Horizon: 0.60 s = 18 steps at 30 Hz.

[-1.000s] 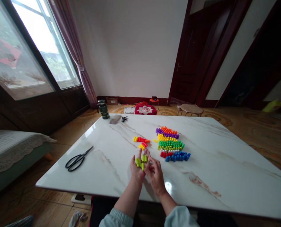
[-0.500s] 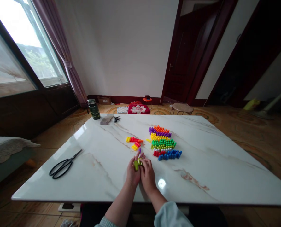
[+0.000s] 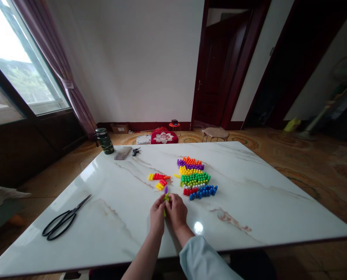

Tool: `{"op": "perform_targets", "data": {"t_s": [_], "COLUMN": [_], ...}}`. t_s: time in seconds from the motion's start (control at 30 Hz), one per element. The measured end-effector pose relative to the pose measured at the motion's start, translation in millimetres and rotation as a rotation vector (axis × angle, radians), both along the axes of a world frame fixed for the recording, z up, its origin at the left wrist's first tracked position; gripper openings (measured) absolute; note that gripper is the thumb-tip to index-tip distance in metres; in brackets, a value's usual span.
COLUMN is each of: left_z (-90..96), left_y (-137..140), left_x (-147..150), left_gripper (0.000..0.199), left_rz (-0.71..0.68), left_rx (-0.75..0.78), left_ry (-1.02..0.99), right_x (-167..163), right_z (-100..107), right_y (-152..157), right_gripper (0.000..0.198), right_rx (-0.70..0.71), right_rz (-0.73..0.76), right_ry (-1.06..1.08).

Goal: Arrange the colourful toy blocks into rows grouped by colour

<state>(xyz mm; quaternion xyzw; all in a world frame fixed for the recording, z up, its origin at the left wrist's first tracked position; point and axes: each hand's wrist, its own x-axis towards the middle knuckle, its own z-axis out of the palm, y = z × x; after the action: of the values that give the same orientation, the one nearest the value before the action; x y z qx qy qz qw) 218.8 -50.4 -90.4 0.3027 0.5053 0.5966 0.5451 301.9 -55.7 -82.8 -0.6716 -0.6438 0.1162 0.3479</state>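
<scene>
My left hand [image 3: 157, 214] and my right hand [image 3: 177, 210] meet just above the near part of the table. Both are closed, fingertips together, around small yellow-green plastic pieces [image 3: 166, 197]. Part of the green shows between the palms; fingers hide the rest, so I cannot tell how the pieces sit together. Just beyond the fingertips is a purple piece [image 3: 166, 190]. Farther on lie loose red pieces [image 3: 158, 177] and yellow pieces [image 3: 159, 186]. To the right stand rows of round-topped pieces, among them green ones [image 3: 195, 179], purple ones [image 3: 191, 165] and blue ones [image 3: 204, 192].
Black-handled scissors [image 3: 65, 221] lie on the left of the marble-patterned table [image 3: 120, 217]. At its far left are a camouflage flask [image 3: 104, 141], a blurred-out flat item [image 3: 122, 153] and a small dark tool [image 3: 135, 151]. A stool [image 3: 215, 133] stands beyond the table.
My left hand has turned from an open, upward palm holding green pieces to a closed grip, and both hands' fingertips now meet on the green pieces. The view has shifted slightly right.
</scene>
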Motion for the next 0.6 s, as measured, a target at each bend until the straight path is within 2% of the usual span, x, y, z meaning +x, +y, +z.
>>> {"op": "perform_targets", "data": {"t_s": [0.07, 0.17, 0.3, 0.43, 0.6], "left_z": [-0.4, -0.7, -1.0, -2.0, -8.0], "left_y": [4.2, 9.0, 8.0, 2.6, 0.9], "left_x": [-6.7, -15.0, -20.5, -18.7, -14.2], "left_gripper": [0.035, 0.034, 0.034, 0.030, 0.017], "left_rz": [-0.012, -0.090, -0.165, -0.194, -0.142], "left_rx": [0.024, 0.081, 0.174, 0.197, 0.228], "left_ry": [0.172, 0.350, 0.394, 0.380, 0.495], "right_x": [1.0, 3.0, 4.8, 5.7, 8.2], "right_z": [2.8, 2.0, -10.1, -18.9, -15.0], "right_y": [-2.1, -2.1, 2.3, 4.9, 4.6], "right_gripper": [0.019, 0.021, 0.017, 0.036, 0.014], "right_rx": [0.037, 0.099, 0.095, 0.153, 0.252], "right_rz": [-0.006, 0.011, -0.019, -0.046, 0.028], "right_ry": [0.015, 0.091, 0.338, 0.572, 0.601]}}
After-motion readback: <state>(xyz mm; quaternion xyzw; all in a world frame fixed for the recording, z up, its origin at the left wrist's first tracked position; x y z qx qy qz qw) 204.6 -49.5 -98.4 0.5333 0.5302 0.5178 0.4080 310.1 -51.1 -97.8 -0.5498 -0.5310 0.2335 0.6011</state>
